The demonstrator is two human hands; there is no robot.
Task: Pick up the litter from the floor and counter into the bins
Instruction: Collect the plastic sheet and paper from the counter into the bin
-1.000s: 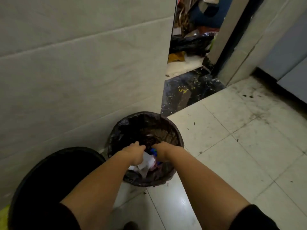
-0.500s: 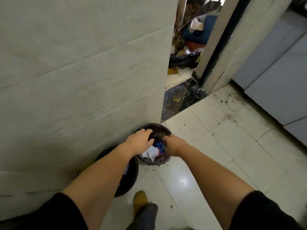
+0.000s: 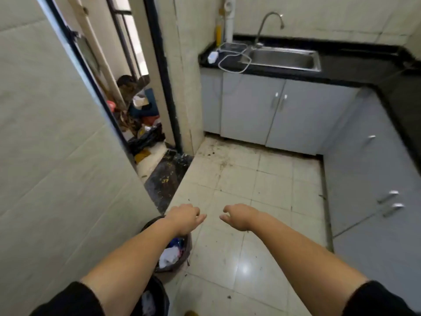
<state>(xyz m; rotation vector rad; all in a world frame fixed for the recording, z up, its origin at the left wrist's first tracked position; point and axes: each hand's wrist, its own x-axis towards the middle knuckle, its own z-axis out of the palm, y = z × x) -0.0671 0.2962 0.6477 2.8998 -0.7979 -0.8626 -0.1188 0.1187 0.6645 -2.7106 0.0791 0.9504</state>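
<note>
Now both of your hands are empty, so look for the next piece of litter.
Your left hand (image 3: pixel 185 218) and right hand (image 3: pixel 239 215) hang loosely curled, holding nothing; sweep the stained floor (image 3: pixel 230 156) by the cabinets, then the counter (image 3: pixel 355 67). Binned litter (image 3: pixel 169 256) sits in the bin (image 3: pixel 187 248) below your left wrist, a second bin (image 3: pixel 159 293) nearer you.
</note>
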